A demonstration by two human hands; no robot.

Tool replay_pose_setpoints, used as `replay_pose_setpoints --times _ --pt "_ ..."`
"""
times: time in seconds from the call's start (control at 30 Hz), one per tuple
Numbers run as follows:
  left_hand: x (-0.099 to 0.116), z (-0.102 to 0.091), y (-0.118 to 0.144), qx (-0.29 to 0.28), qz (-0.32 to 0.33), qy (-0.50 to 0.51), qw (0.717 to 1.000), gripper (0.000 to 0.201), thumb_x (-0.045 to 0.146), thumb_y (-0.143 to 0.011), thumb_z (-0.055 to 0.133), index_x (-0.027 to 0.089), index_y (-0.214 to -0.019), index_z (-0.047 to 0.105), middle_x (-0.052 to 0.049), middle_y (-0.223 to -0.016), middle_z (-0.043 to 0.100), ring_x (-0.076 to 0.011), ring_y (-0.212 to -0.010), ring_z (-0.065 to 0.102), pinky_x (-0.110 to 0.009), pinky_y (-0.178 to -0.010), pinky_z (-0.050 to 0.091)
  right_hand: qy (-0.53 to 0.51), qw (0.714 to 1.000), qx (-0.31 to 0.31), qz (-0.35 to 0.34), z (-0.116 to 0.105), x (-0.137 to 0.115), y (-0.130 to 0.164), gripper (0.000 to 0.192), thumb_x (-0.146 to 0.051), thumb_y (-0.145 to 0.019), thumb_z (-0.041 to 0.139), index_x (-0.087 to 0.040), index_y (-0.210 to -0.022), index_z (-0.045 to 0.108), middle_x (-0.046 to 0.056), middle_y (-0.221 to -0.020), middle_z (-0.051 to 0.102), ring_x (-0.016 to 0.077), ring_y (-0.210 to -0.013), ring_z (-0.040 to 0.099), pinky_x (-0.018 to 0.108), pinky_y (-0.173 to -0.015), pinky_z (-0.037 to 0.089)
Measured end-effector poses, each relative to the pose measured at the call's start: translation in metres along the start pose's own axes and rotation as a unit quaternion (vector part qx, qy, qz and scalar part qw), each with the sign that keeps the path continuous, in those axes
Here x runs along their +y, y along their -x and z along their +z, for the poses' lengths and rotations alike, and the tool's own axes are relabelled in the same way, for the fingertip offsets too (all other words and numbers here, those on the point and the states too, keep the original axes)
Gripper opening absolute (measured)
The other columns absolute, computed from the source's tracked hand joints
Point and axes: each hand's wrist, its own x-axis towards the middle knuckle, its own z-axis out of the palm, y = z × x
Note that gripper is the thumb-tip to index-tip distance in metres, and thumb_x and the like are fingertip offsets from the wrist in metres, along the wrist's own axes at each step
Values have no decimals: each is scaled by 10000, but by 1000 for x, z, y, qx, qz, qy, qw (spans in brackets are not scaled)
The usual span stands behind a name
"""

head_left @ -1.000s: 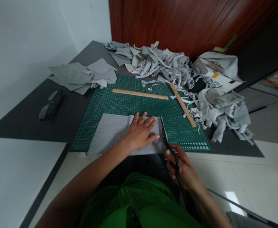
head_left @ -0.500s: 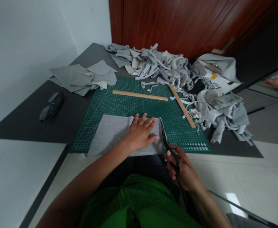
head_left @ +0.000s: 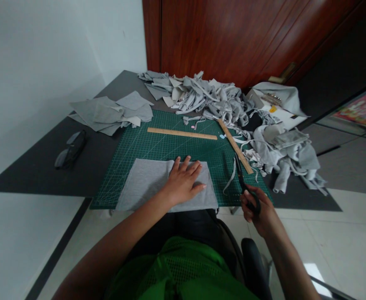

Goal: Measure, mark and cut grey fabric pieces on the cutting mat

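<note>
My left hand [head_left: 184, 183] lies flat with spread fingers on a piece of grey fabric [head_left: 148, 181]. The fabric rests on a green cutting mat [head_left: 111, 183] at the near edge of the table. To the right, my right hand [head_left: 259, 208] grips a pair of black scissors [head_left: 241, 179] by the handles, blades pointing away from me. A thin grey strip of fabric [head_left: 231, 177] hangs or lies just left of the blades; whether the blades touch it I cannot tell.
A wooden ruler [head_left: 183, 133] lies across the mat, and a second ruler [head_left: 234, 146] slants at its right. Fabric scraps [head_left: 211, 96] are heaped behind, with more around a white box [head_left: 283, 112]. Flat fabric pieces [head_left: 104, 112] and glasses [head_left: 70, 150] lie at the left.
The scissors in my right hand have moved right, away from the fabric's right edge. A narrow strip now shows separate from the piece. My left hand stays on the fabric.
</note>
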Motion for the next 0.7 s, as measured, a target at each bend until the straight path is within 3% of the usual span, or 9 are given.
replay_pose_setpoints --times 0.13,0.23,0.33,0.43,0.6,0.7 --pt "1 -1 -1 -5 -1 -21 1000 720 644 -1068 423 191 -1627 415 -83 -1714 380 -390 -1625 204 -637 -1311 106 7 996 -89 29 -7 8 22 561 -561 -690 920 -257 -1024 586 -87 -646 558 44 -348 375 158 -286 316" --pt "6 -6 -1 10 2 -69 998 792 675 -1041 477 139 -1619 410 -136 -1703 389 -380 -1625 208 -600 -1316 136 13 985 -150 87 -13 18 42 565 -574 -729 904 -260 -1101 619 -83 -645 527 32 -336 347 145 -276 287" --pt "11 -15 0 46 33 -117 992 928 798 -941 532 144 -1593 437 -173 -1631 483 -394 -1609 234 -595 -1303 160 -7 975 -160 153 -19 27 55 571 -602 -751 879 -277 -1156 643 -70 -670 518 24 -341 318 144 -271 279" --pt "13 -21 0 61 43 -123 990 937 874 -884 499 167 -1499 526 -176 -1469 613 -387 -1517 386 -545 -1228 302 -23 973 -144 180 -21 32 57 566 -599 -750 877 -289 -1173 665 -69 -673 489 24 -355 302 135 -269 264" --pt "9 -36 3 84 43 -110 989 594 703 -973 593 163 -1214 651 -127 -1272 651 -315 -1267 556 -429 -1003 448 -37 977 -163 133 -6 22 31 437 -565 -776 876 -240 -948 642 -62 -674 483 18 -381 290 121 -277 253" --pt "6 -50 7 79 32 -92 992 418 585 -1003 642 178 -1086 687 -103 -1200 655 -290 -1184 577 -411 -949 463 -28 985 -145 86 11 10 4 486 -517 -703 936 -229 -885 590 -67 -646 512 26 -369 331 135 -284 281"
